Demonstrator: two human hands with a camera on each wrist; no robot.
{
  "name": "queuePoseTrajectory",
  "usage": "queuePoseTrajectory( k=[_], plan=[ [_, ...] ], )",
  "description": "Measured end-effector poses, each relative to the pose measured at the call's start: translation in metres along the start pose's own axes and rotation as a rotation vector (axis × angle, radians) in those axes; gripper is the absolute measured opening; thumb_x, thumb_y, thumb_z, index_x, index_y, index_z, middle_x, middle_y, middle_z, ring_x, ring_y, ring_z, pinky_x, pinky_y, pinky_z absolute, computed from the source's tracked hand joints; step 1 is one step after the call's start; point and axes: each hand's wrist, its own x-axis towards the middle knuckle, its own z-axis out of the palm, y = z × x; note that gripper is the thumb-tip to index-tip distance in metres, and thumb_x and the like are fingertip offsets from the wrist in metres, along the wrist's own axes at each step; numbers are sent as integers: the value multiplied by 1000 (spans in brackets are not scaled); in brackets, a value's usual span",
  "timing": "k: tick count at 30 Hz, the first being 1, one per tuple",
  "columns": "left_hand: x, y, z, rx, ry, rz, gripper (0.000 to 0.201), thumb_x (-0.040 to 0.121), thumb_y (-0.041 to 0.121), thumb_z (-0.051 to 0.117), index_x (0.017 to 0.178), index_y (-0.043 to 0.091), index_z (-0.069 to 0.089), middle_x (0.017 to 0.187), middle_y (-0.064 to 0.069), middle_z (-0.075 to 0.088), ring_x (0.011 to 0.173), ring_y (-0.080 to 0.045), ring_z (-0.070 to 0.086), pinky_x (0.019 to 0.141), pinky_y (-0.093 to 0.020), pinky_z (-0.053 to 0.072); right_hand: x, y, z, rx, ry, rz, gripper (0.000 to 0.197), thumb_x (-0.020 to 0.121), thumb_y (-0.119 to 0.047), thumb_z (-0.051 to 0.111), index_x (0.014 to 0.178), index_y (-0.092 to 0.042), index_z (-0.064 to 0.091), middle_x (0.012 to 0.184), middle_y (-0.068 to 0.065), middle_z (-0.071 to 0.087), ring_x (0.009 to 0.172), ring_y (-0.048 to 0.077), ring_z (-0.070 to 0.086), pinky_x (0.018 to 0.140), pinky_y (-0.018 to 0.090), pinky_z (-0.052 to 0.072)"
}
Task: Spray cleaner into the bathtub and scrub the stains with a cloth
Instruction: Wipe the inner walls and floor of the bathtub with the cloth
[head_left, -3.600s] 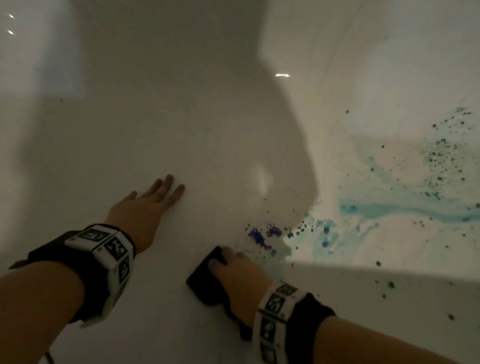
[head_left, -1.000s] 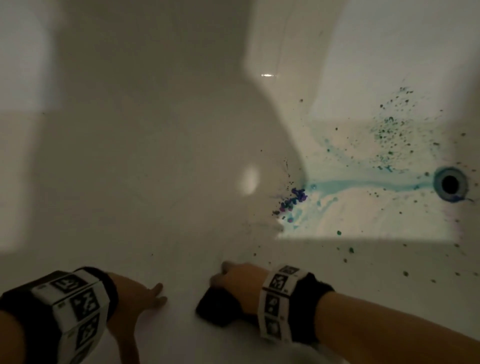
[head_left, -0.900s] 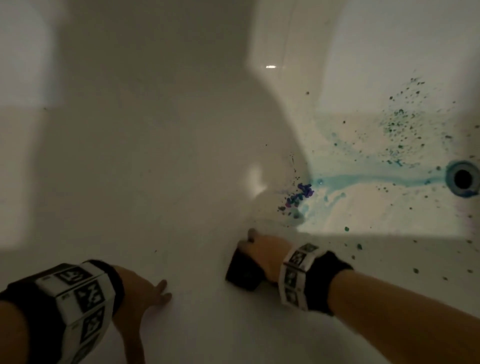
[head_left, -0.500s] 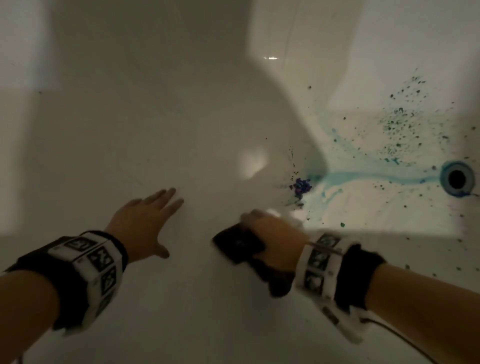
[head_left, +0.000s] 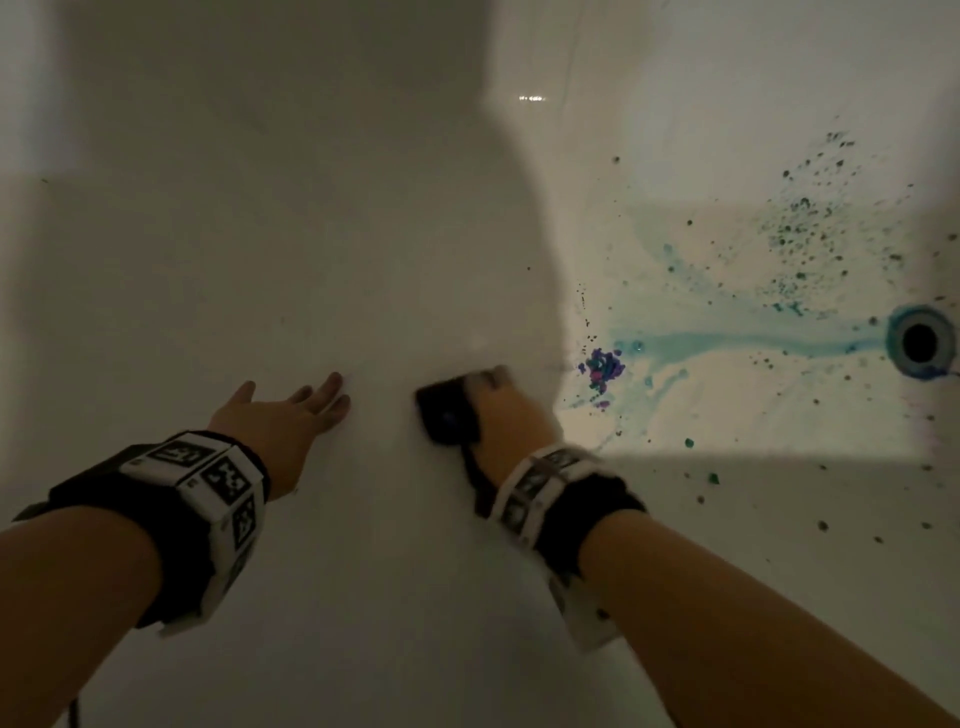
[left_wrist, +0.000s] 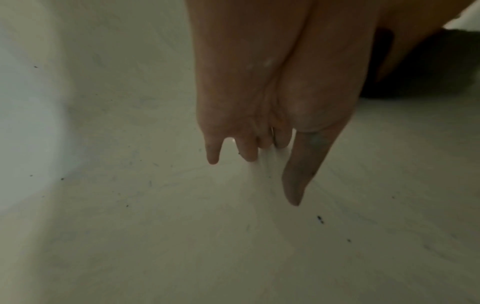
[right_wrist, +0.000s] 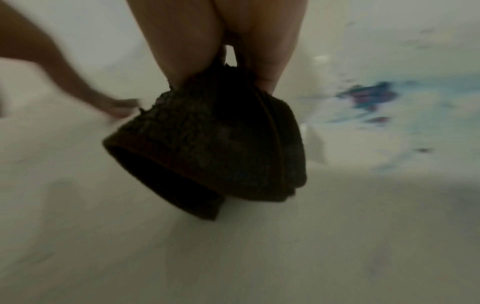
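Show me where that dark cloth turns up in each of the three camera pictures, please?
Head: the dark cloth lies just below centre, under the right hand, left of the purple stain.
Left wrist: a dark patch at the upper right edge, too dim to tell whether it is the cloth.
Right wrist: centre, bunched in the fingers.
Shared landmark: the purple stain, also at right in the right wrist view.

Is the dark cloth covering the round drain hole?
No, the dark cloth is under the right hand, far from the round drain hole.
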Motion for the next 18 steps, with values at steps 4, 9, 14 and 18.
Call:
queuePoseTrajectory(
  k=[4,9,14,18],
  plan=[
    [-2,3,0,-33,6,-8,83,88,-2,32,146,28,-20,150,9,-32,144,-7,-3,117,-45,3,6,47,-38,38,220,278,52,80,-13,58,129,-6,41,123,16,42,102,37,54,84,37,44],
    [-3,3,2,-44,14,-21,83,89,0,33,145,27,-21,150,8,-33,144,-8,-5,117,-46,3,6,68,-62,-22,243,368,43,82,-11,54,123,-6,44,117,18,45,100,39,56,86,39,45],
    [-5,1,2,-18,11,-16,83,91,5,38,145,29,-21,150,9,-32,144,-7,-4,118,-46,6,-32,17,-27,-35,-221,-232,35,85,-24,50,117,-11,51,114,13,48,97,32,57,83,33,45],
    [-5,2,0,-26,7,-14,83,92,6,38,145,30,-21,150,10,-32,144,-7,-5,118,-45,5,-29,6,-1,-253,-460,-281,46,92,-15,50,136,-11,36,124,19,35,113,34,47,91,36,39]
  ],
)
